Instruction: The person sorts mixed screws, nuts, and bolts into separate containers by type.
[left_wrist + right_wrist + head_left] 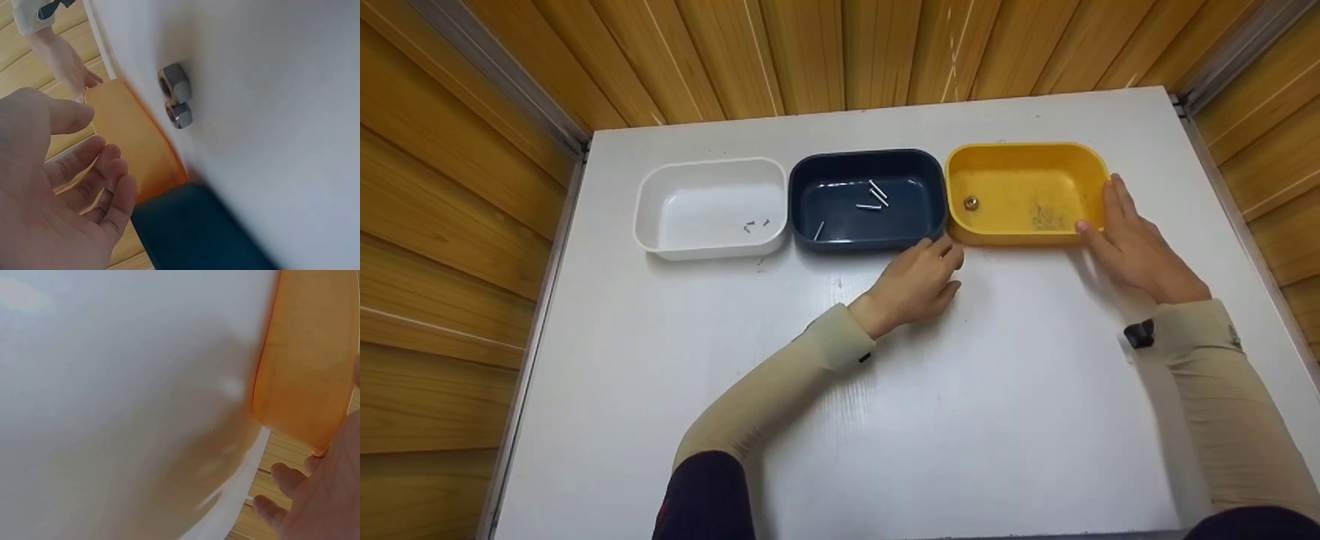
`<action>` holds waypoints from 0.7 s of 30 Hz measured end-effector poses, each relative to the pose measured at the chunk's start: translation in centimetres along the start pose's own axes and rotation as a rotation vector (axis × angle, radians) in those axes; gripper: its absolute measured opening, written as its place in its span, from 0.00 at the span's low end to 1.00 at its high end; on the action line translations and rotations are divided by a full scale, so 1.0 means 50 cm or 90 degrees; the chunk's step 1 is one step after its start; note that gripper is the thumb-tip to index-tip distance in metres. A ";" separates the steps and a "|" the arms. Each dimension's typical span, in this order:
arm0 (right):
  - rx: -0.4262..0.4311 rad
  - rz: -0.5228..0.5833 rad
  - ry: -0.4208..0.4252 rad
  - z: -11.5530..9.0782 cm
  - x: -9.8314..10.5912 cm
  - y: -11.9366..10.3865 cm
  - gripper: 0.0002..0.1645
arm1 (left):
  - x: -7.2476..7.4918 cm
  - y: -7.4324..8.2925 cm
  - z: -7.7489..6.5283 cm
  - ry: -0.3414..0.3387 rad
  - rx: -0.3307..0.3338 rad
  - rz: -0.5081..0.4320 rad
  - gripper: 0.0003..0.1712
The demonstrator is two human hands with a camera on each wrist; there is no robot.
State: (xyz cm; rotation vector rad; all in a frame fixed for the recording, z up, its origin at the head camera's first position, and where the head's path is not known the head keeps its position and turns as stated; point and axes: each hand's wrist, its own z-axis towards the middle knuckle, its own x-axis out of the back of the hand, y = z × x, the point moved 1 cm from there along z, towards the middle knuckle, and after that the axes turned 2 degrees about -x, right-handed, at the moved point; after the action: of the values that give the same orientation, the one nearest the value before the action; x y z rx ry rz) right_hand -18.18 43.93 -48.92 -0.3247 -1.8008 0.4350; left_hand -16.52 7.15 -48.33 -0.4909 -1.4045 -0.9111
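My left hand hovers by the front edges of the dark blue bin and the yellow bin, fingers loosely bent with nothing in them. In the left wrist view two hex nuts, a larger nut and a smaller nut, stand together on the white table near this hand; the head view does not show them. My right hand rests against the right end of the yellow bin, its fingers straight along the outside and its thumb at the front rim. Inside that bin lies one nut.
Several long screws lie in the blue bin. To its left, the white bin holds a few small screws. All three bins stand in a row on the white table, which wood-look panels surround.
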 end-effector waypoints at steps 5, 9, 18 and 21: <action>-0.005 -0.002 -0.004 0.001 0.002 -0.002 0.54 | -0.009 -0.006 -0.024 -0.009 0.006 -0.005 0.13; 0.002 0.002 0.000 0.000 0.002 -0.001 0.54 | -0.017 -0.009 -0.040 -0.019 0.010 -0.011 0.13; 0.012 0.014 0.007 -0.002 0.000 0.000 0.54 | -0.030 -0.006 -0.067 -0.061 0.076 0.003 0.12; 0.008 0.016 0.004 -0.001 0.002 0.001 0.54 | -0.033 -0.002 -0.074 -0.075 0.119 0.000 0.15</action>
State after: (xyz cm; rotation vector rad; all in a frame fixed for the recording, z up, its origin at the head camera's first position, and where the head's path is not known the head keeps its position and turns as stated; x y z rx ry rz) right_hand -18.14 44.00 -48.85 -0.3401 -1.7892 0.4634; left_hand -14.17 4.67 -50.49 -0.4082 -1.5791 -0.7516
